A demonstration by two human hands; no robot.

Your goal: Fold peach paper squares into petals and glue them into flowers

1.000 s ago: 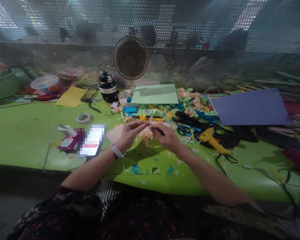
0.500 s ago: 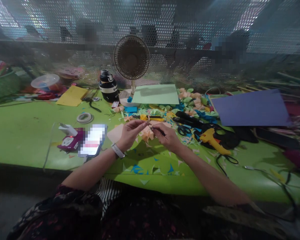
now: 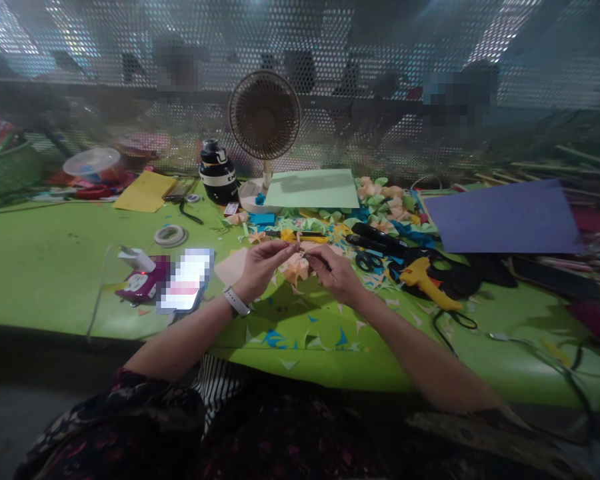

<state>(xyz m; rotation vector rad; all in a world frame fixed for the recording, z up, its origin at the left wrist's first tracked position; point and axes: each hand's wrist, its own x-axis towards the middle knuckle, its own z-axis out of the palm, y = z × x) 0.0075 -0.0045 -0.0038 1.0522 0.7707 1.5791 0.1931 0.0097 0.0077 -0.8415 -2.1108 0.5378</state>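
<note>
My left hand [image 3: 263,267], with a white band at its wrist, is closed in a pinch on a small peach piece of paper [image 3: 299,239]. Opposite it, fingertips almost meeting, my right hand [image 3: 336,272] is closed around a thin dark tool [image 3: 324,263] whose kind I cannot make out. The tool's tip is by the paper, partly hidden by fingers. Just below the hands lies a peach paper flower [image 3: 295,268] on the green tabletop. A sheet of pale peach paper [image 3: 230,267] sits beside my left hand.
Right of my hands are black scissors [image 3: 368,260] and a yellow glue gun [image 3: 425,279] with its cable. Left are a phone [image 3: 186,280], a purple power socket [image 3: 141,283] and a tape roll [image 3: 171,235]. Behind stand a fan [image 3: 265,115], a black bottle [image 3: 218,175] and piled paper flowers [image 3: 387,200].
Both hands stay in nearly the same place, fingertips together. Only a very slight shift of the fingers and of the whole view shows.
</note>
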